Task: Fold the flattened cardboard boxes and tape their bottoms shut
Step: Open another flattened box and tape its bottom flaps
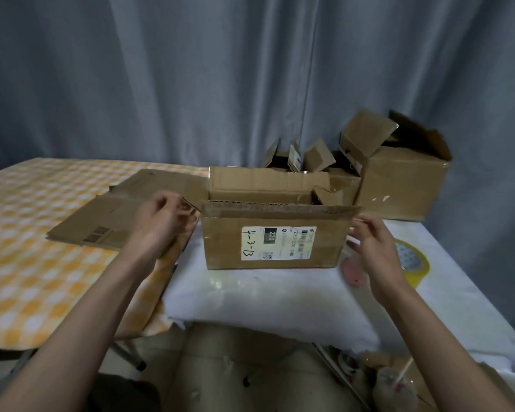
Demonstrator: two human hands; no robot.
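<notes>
— While the folded box (272, 234) stands mid-frame on the table (250, 295), what are our hands doing?
— Left hand (161, 221) pinches its side flap; right hand (372, 245) hovers, fingers loose.

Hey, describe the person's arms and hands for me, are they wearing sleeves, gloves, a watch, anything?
Both forearms are bare as far as the frame shows, with no sleeves in view. The left hand and the right hand wear no gloves, and no watch, bracelet or ring can be made out on either.
</notes>
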